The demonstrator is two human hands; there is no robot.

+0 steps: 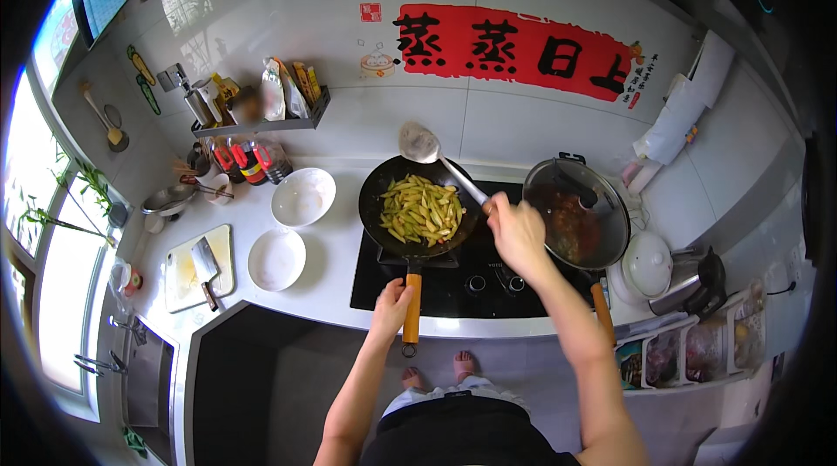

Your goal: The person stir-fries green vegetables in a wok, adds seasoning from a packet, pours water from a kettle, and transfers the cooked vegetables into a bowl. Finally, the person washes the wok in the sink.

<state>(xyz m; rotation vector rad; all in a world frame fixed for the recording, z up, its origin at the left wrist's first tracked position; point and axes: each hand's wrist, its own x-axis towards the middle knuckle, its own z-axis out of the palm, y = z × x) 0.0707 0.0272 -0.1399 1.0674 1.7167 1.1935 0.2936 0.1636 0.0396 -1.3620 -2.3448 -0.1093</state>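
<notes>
A black wok [369, 204] with a wooden handle [412, 315] sits on the left side of the black gas hob [425, 299]. Cut green vegetable pieces [422, 211] lie in it. My left hand [391, 309] is at the left side of the wok handle; whether its fingers close around the handle is hard to tell. My right hand [516, 230] grips a metal wok spatula [464, 181] by its handle end, with the blade raised over the wok's back rim. To the right, a second pan under a glass lid [575, 214] holds reddish-brown food.
Two white bowls [303, 198] [276, 260] stand left of the hob. Further left, a cleaver [204, 260] rests on a cutting board [173, 276]. A white lidded pot [646, 266] and a kettle [680, 286] are at the right. A condiment shelf [261, 126] hangs on the wall.
</notes>
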